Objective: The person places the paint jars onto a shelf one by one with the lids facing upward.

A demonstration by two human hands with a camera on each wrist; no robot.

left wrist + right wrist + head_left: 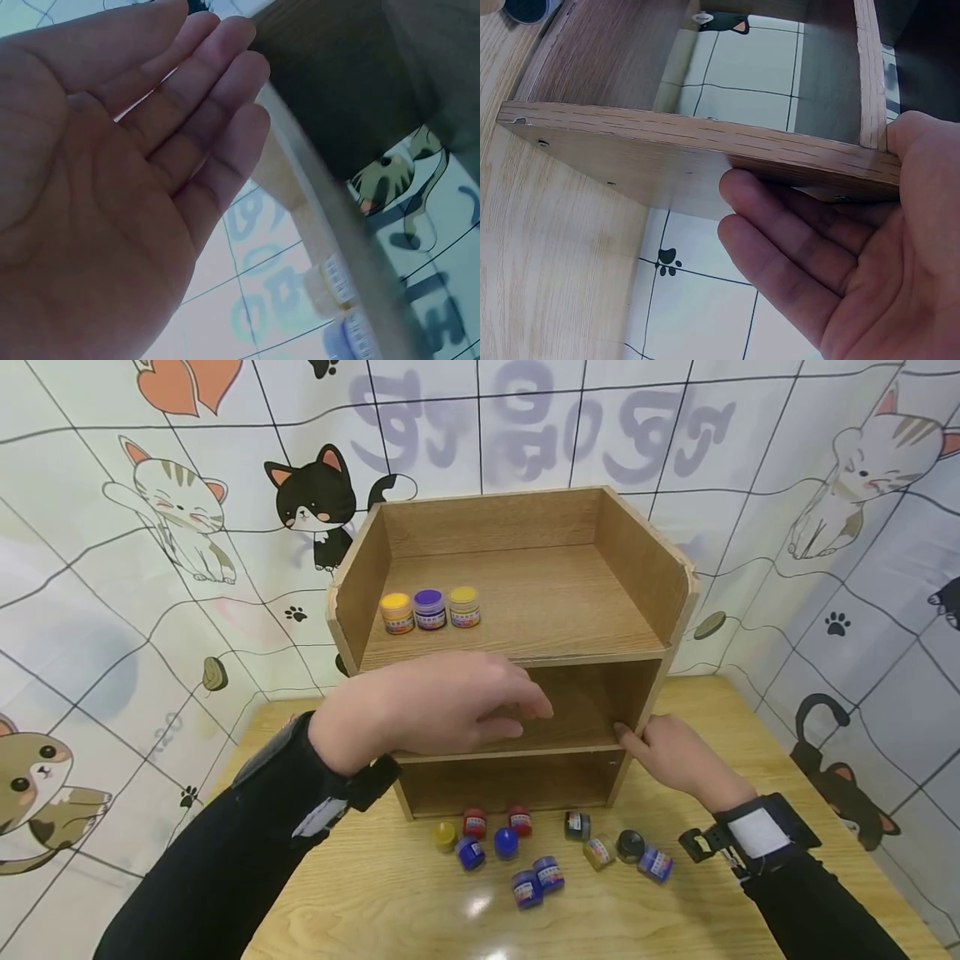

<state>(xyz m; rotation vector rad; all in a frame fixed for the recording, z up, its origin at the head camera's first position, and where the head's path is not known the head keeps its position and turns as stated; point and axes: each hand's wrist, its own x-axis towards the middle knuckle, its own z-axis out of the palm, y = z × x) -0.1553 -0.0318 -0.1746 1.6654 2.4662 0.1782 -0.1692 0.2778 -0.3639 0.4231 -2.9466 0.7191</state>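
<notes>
A small wooden shelf unit stands on the table. My right hand grips its right side panel, thumb on the inner side and fingers along the outer face. In front of the shelf hovers my left hand, holding nothing, its fingers loosely bent in the left wrist view. On the top board, left of centre, sit three small paint jars: an orange-yellow jar, a purple jar and a yellow jar.
Several more paint jars lie scattered on the table before the shelf, among them a red jar, a blue jar and a black-lidded jar. A cat-printed sheet covers the walls behind and beside the table.
</notes>
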